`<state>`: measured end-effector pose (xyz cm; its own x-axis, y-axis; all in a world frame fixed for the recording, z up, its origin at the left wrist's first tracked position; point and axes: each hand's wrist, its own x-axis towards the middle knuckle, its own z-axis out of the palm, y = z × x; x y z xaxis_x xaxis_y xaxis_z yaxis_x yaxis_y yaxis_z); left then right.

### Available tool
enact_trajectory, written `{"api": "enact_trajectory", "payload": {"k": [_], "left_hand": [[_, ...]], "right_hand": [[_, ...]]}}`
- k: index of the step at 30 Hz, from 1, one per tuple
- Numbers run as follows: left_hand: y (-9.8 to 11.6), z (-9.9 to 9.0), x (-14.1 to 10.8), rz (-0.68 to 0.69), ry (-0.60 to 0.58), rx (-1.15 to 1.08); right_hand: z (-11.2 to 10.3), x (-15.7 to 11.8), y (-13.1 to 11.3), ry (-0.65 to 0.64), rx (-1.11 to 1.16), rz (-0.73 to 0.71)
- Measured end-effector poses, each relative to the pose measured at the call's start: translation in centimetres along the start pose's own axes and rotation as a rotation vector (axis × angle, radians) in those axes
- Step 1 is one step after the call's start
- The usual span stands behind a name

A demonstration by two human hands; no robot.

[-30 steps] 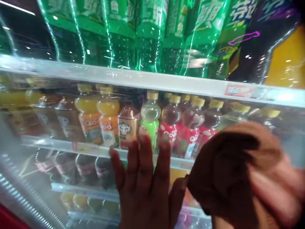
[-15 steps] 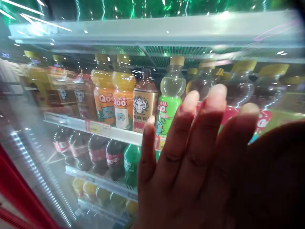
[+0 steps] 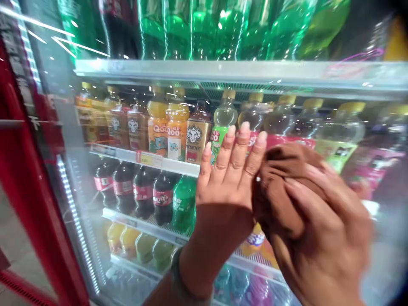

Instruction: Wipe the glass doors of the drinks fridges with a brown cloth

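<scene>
My left hand (image 3: 226,187) is stretched out flat with its fingers apart, before the glass of a drinks cooler. I cannot tell whether its palm touches the glass. A dark band circles that wrist. Close beside it on the right, my right hand (image 3: 331,229) is closed around a crumpled brown cloth (image 3: 287,191). The bunched cloth hides part of the left thumb side. Behind the hands stand a green-labelled Qoo bottle (image 3: 225,117) and a gold-labelled bottle with a white animal head (image 3: 194,136).
Shelves of bottled drinks fill the cooler: green bottles (image 3: 197,38) above, dark cola bottles (image 3: 162,195) below the middle shelf edge (image 3: 178,165). A red cooler frame (image 3: 41,204) runs down the left, beside a bright light strip (image 3: 78,229). Reflections streak the glass.
The view has drawn back, so the hands look smaller and more shelves show. The right hand with the brown cloth is now plainly visible. The left hand stays outstretched.
</scene>
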<state>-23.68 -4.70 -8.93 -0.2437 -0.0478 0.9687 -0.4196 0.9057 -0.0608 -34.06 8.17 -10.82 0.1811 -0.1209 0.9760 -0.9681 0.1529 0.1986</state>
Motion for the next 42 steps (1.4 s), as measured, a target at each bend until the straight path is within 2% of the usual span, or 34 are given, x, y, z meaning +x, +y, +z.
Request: {"api": "enact_trajectory", "payload": {"k": [2,4,6,8,9,11,13,16,18,21,24,28,31,34,36,39,40,42], "left_hand": [[0.1,0.0,0.0,-0.002,-0.012,0.002],[0.3,-0.1,-0.1,0.002,-0.045,0.011],[0.8,-0.3,-0.3,-0.015,-0.062,0.024],[1.2,-0.3,-0.8,-0.026,-0.085,0.028],[1.5,-0.3,-1.0,-0.004,-0.103,0.024],[1.9,-0.3,-1.1,0.046,-0.143,0.018],[2.4,-0.5,-0.4,0.023,-0.155,0.014],[4.0,-1.0,2.4,-0.017,-0.143,-0.018],[5.7,-1.4,4.8,0.017,-0.125,-0.054],[8.2,-1.3,7.4,0.061,-0.106,-0.092],[9.4,-0.5,7.8,0.078,-0.104,-0.092],[9.3,0.7,7.0,0.098,-0.085,-0.084],[9.3,0.9,6.8,0.093,-0.072,-0.081],[9.6,0.8,7.1,0.092,-0.062,-0.091],[9.7,0.8,7.2,0.088,-0.070,-0.094],[9.7,0.7,7.2,0.073,-0.085,-0.078],[9.7,0.7,7.2,0.071,-0.081,-0.072],[9.8,0.8,7.2,0.071,-0.061,-0.066]], "right_hand": [[-0.4,2.7,0.3,-0.064,-0.080,-0.004],[-1.3,3.9,1.1,-0.072,-0.127,-0.010],[-2.3,3.3,1.5,-0.004,-0.156,0.059],[-2.8,1.5,1.1,0.071,-0.153,0.129],[-2.9,0.7,0.6,0.068,-0.142,0.147],[-2.8,0.0,0.0,-0.068,-0.109,0.048],[-3.2,1.2,0.4,-0.126,-0.145,-0.084],[-5.3,4.7,3.0,-0.166,-0.252,-0.235],[-7.2,5.9,4.9,-0.154,-0.309,-0.225],[-9.1,5.0,5.8,-0.092,-0.318,-0.147],[-9.7,3.9,5.9,-0.117,-0.302,-0.213],[-11.0,6.4,8.8,-0.229,-0.266,-0.369],[-12.4,7.4,11.6,-0.154,-0.287,-0.290],[-12.3,5.7,11.6,-0.054,-0.318,-0.176],[-11.5,4.9,10.7,-0.099,-0.306,-0.222],[-10.6,6.2,10.3,-0.209,-0.270,-0.360],[-10.5,7.0,10.7,-0.214,-0.270,-0.366],[-10.7,8.1,11.6,-0.159,-0.292,-0.290]]}}
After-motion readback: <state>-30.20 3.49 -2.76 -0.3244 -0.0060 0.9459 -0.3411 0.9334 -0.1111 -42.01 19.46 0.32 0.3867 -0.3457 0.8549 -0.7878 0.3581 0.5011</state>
